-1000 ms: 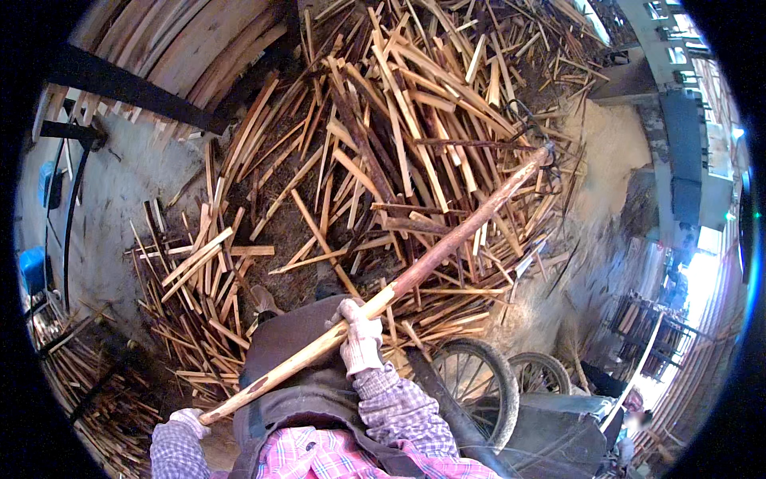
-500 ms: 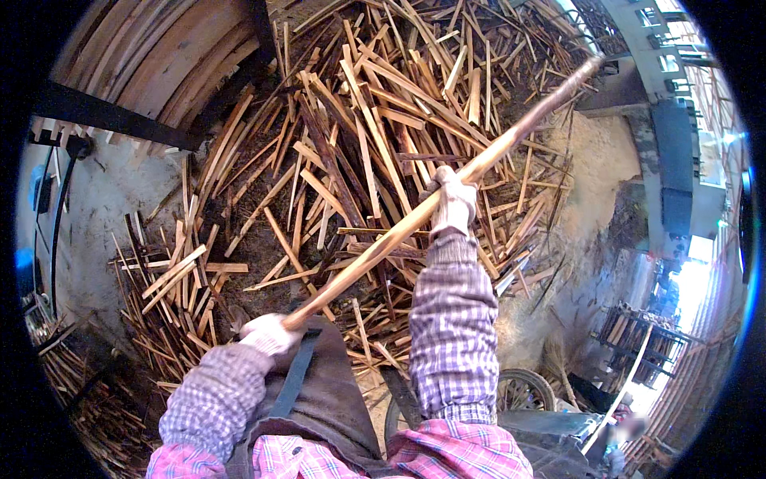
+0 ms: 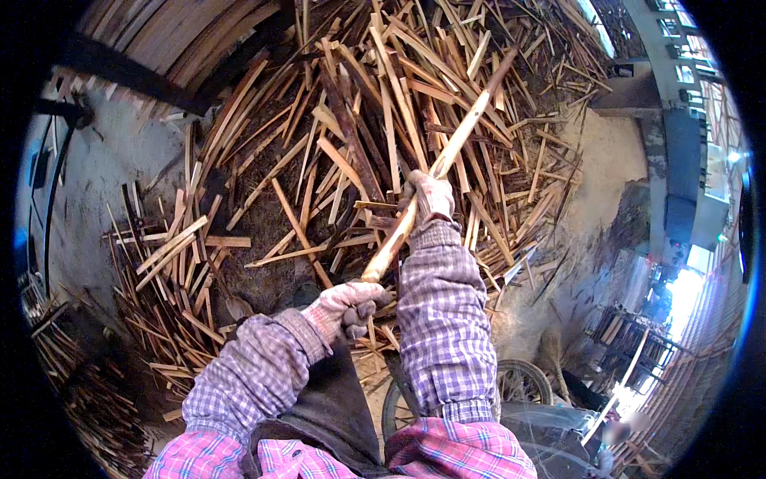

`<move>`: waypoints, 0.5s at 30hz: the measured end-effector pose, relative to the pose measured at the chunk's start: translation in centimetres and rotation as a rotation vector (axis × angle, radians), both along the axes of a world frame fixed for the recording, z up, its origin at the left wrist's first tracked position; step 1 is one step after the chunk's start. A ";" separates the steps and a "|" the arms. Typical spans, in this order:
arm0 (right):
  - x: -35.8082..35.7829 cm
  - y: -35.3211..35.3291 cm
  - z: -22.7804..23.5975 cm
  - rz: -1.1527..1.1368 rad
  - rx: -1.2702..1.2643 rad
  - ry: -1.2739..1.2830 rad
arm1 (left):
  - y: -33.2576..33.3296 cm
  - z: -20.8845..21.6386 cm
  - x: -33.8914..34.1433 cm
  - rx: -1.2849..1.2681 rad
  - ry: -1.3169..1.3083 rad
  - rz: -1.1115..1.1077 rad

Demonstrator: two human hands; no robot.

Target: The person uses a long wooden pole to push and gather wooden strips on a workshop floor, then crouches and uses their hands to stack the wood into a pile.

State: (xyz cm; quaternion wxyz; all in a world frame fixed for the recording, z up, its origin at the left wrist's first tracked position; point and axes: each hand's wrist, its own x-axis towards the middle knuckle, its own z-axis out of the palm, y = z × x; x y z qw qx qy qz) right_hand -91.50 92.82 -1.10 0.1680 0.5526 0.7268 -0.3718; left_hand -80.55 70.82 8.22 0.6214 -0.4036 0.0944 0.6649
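Note:
A long wooden stick [image 3: 465, 132], pale along most of its length and darker brown at its far end, slants from lower left to upper right before me. My right hand [image 3: 429, 196], in a light work glove, is closed round its middle. At the stick's near end is my gloved left hand [image 3: 349, 306], its fingers curled and closed about the wood. Beneath the stick lies a large pile of split wood strips [image 3: 391, 112]. Checked sleeve covers wrap both forearms, and a dark apron [image 3: 335, 403] hangs below my left hand.
Another heap of wood strips [image 3: 171, 263] lies at the left. Long boards [image 3: 171, 40] are stacked at the upper left. A spoked wheel [image 3: 523, 383] stands near my right forearm. A sawdust patch [image 3: 602, 148] covers ground at the right, beside blue-grey machinery [image 3: 682, 152].
The stick's far end has swung left, so it stands steeper. My left hand has moved right and forward with the near end, closer to my right hand, which has shifted slightly left.

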 end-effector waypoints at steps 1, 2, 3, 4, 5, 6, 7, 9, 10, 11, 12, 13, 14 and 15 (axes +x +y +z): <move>1.2 -1.1 1.2 -0.101 -0.065 0.061 | -0.6 1.2 0.7 -0.059 0.010 -0.042; 2.2 -2.1 2.2 -0.161 -0.100 0.102 | -1.5 1.6 1.7 -0.035 0.033 -0.049; 3.2 -3.4 2.7 -0.196 -0.119 0.135 | -2.7 2.1 2.7 -0.041 0.029 -0.074; 4.8 -3.3 3.1 -0.154 -0.120 0.183 | -3.3 3.0 3.8 -0.043 0.063 -0.096; 5.7 -5.0 4.5 -0.044 -0.043 0.200 | -4.5 3.5 4.9 -0.064 0.097 -0.109; 6.6 -5.8 5.2 -0.007 -0.037 0.221 | -5.9 3.7 5.9 -0.024 0.151 -0.120; 8.0 -6.4 5.9 0.025 -0.036 0.233 | -7.2 5.3 6.0 0.031 0.123 -0.112; 10.3 -10.2 6.9 -0.106 -0.219 0.310 | -9.6 4.0 10.6 0.007 0.463 -0.085; 11.5 -10.8 7.4 -0.136 -0.329 0.401 | -11.1 6.0 10.4 0.003 0.459 -0.151; 13.0 -11.4 8.0 -0.167 -0.440 0.488 | -12.6 8.0 10.1 0.000 0.451 -0.213; 13.2 -13.6 10.5 -0.142 -0.493 0.526 | -13.5 7.2 11.7 0.042 0.495 -0.080; 14.2 -16.0 12.2 -0.129 -0.562 0.535 | -15.0 7.5 12.8 -0.004 0.581 -0.103; 14.8 -17.9 12.3 -0.167 -0.481 0.511 | -16.7 7.8 13.6 0.005 0.597 -0.085; 15.3 -18.9 13.0 -0.207 -0.381 0.503 | -18.0 8.6 14.3 0.031 0.625 -0.073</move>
